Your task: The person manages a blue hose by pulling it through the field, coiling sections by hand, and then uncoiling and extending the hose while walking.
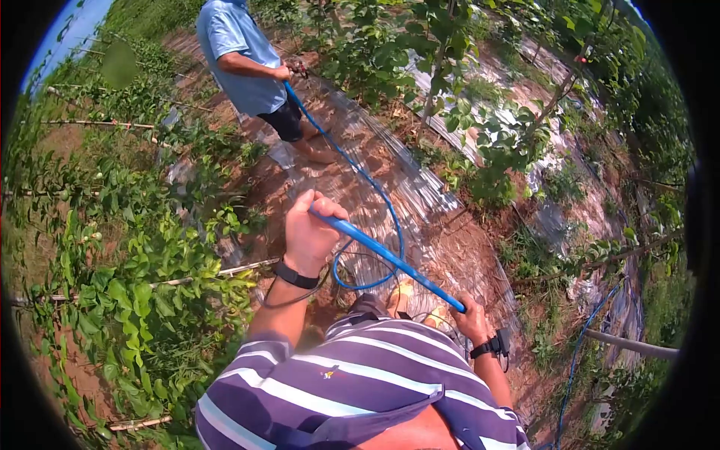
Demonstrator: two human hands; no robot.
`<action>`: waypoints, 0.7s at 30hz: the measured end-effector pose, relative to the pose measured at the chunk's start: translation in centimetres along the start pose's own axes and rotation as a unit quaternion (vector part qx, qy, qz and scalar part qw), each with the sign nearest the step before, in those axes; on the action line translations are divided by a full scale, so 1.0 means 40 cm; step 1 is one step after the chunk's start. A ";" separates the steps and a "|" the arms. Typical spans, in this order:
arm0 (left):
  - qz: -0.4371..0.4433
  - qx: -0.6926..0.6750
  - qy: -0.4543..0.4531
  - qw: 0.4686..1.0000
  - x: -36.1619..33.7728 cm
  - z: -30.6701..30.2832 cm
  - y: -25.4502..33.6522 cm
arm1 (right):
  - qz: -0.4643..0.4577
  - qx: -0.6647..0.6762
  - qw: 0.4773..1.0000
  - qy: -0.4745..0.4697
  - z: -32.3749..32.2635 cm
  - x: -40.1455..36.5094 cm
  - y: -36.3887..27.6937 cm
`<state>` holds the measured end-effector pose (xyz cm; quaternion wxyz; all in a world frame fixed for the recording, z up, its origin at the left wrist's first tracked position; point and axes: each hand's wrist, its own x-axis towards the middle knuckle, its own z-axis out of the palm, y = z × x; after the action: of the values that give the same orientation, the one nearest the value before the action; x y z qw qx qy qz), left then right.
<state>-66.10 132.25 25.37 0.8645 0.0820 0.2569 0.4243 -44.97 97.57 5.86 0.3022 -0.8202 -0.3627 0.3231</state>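
Observation:
A blue hose (386, 255) stretches slantwise across the front of my body. Near its upper left end in my grip, my left hand (311, 231) is closed around it, thumb up, with a dark band on the wrist. Lower and to the right, my right hand (472, 319) grips the same hose close to my side, a black device strapped on that wrist. Below the held stretch the hose hangs in a loop above my feet. From there it runs forward to a person in a light blue shirt (247, 56), whose hand (282, 73) holds it.
Leafy plants on horizontal poles (187, 280) line the left side. Staked vines (495, 150) stand on the right. Shiny plastic sheeting (420, 176) covers strips of the soil path. Another blue hose (574, 360) and a pole (630, 343) lie at lower right.

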 end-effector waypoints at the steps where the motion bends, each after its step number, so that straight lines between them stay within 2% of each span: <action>1: 0.015 -0.031 -0.010 0.999 0.006 0.013 0.044 | 0.041 -0.031 0.999 0.009 0.004 -0.028 0.032; 3: 0.048 -0.056 -0.047 0.996 0.026 0.021 0.144 | 0.044 -0.120 0.990 0.068 0.061 -0.107 0.244; 4: 0.069 -0.051 -0.075 0.993 0.038 0.020 0.192 | 0.130 -0.147 0.978 0.076 0.070 -0.167 0.339; 5: 0.096 -0.036 -0.083 0.991 0.047 0.017 0.233 | 0.156 -0.146 0.974 0.074 0.043 -0.235 0.387; 6: 0.105 -0.041 -0.100 0.989 0.064 -0.001 0.269 | 0.227 -0.192 0.952 0.074 0.056 -0.304 0.492; 7: 0.116 -0.028 -0.071 0.990 0.065 0.008 0.275 | 0.203 -0.181 0.958 0.096 0.030 -0.361 0.525; 8: 0.126 -0.017 -0.040 0.991 0.060 0.012 0.267 | 0.291 -0.200 0.931 0.095 0.017 -0.390 0.527; 9: 0.112 -0.010 -0.020 0.993 0.054 0.014 0.248 | 0.315 -0.161 0.929 0.111 0.043 -0.415 0.642; 10: 0.120 0.014 0.013 0.993 0.057 0.000 0.223 | 0.308 -0.166 0.929 0.117 0.009 -0.398 0.562; 12: 0.055 -0.011 0.012 0.998 0.067 -0.060 0.188 | 0.296 -0.048 0.945 0.129 0.013 -0.344 0.628; 13: 0.040 -0.011 0.035 0.999 0.068 -0.086 0.164 | 0.293 -0.028 0.945 0.142 0.016 -0.303 0.609; 14: 0.024 -0.011 0.057 0.998 0.067 -0.108 0.138 | 0.291 -0.009 0.944 0.155 0.005 -0.225 0.516; 16: 0.014 0.026 0.102 0.994 0.067 -0.155 0.084 | 0.198 -0.036 0.969 0.146 -0.015 -0.076 0.311; 17: 0.001 0.013 0.116 0.993 0.069 -0.177 0.066 | 0.149 -0.090 0.977 0.121 -0.046 -0.005 0.153; 18: -0.013 0.001 0.132 0.991 0.066 -0.191 0.052 | 0.120 -0.059 0.985 0.111 -0.070 0.055 0.006; 19: -0.020 0.000 0.136 0.990 0.064 -0.202 0.045 | 0.047 -0.026 0.990 0.128 -0.074 0.114 -0.086; 20: -0.021 -0.011 0.129 0.991 0.064 -0.207 0.041 | 0.051 -0.027 0.991 0.117 -0.080 0.167 -0.170; 21: -0.020 -0.022 0.121 0.992 0.064 -0.211 0.040 | 0.002 0.004 0.994 0.113 -0.102 0.195 -0.269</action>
<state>-70.27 134.60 17.77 0.8372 0.0057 0.3513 0.4191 -42.10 108.63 13.78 0.3434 -0.8510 -0.3236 0.2305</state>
